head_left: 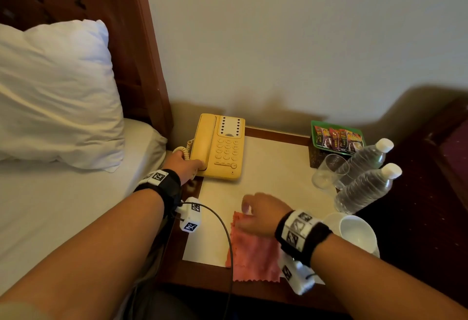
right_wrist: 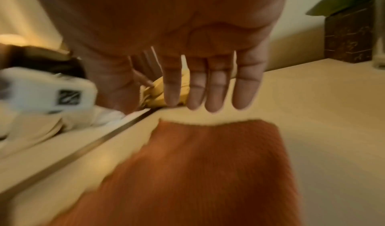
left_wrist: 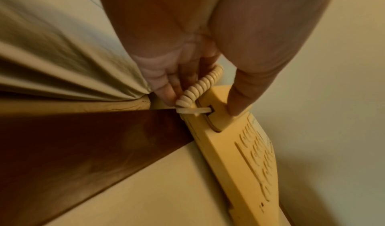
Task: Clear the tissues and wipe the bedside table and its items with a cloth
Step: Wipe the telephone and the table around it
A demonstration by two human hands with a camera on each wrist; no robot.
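Observation:
A yellow telephone (head_left: 222, 147) stands at the back left of the bedside table (head_left: 276, 167). My left hand (head_left: 186, 165) grips its near left corner: the thumb (left_wrist: 235, 107) presses on the handset's end, and the fingers curl down the left side by the coiled cord (left_wrist: 200, 84). A pink cloth (head_left: 253, 251) lies flat at the table's front edge. My right hand (head_left: 258, 214) hovers over the cloth's far end, and its straight, spread fingers (right_wrist: 216, 91) hold nothing. The cloth (right_wrist: 208, 163) fills the lower part of the right wrist view.
Along the table's right side stand two water bottles (head_left: 364, 160), a glass (head_left: 329, 171) and a white cup (head_left: 357, 231). A green tray of sachets (head_left: 338, 137) sits on a dark box at the back right. The bed and pillow (head_left: 55, 91) lie to the left.

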